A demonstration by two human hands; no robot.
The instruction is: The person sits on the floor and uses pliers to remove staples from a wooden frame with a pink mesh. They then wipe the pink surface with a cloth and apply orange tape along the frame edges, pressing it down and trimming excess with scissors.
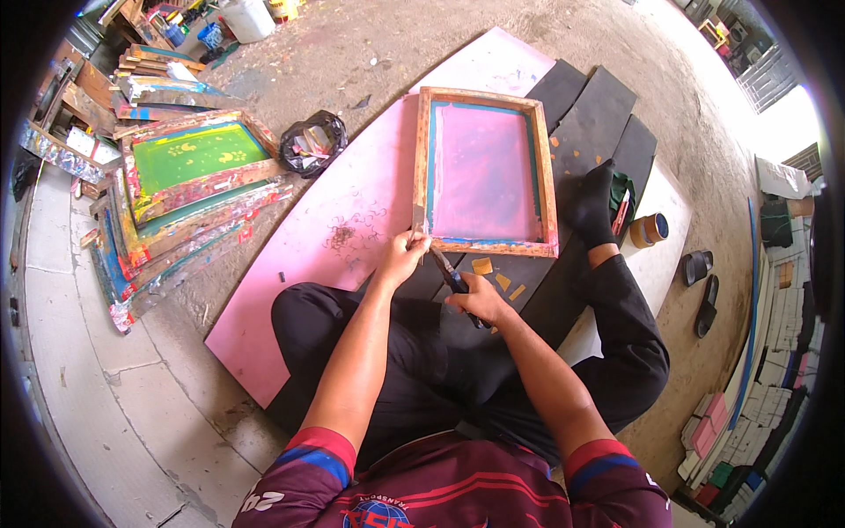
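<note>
A wooden screen-printing frame (549,198) with pinkish mesh and a teal inner border lies in front of me on a pink board (299,238) and black padding. My left hand (406,258) is closed at the frame's lower left corner, its fingers pinching the wood there. A dark-handled metal tool (455,280) points up-left from my right hand (480,299), which is wrapped round its handle. The tool's tip is close to the left fingers and the frame's bottom edge; its exact kind is not clear. Small yellowish scraps (481,266) lie just below the frame.
Paint-stained printing frames (204,160) are stacked at left beside a black bag of scraps (313,143). A round tin (650,230) stands near my right foot, with black slippers (706,306) farther right. At the far left stands a white bucket (247,19).
</note>
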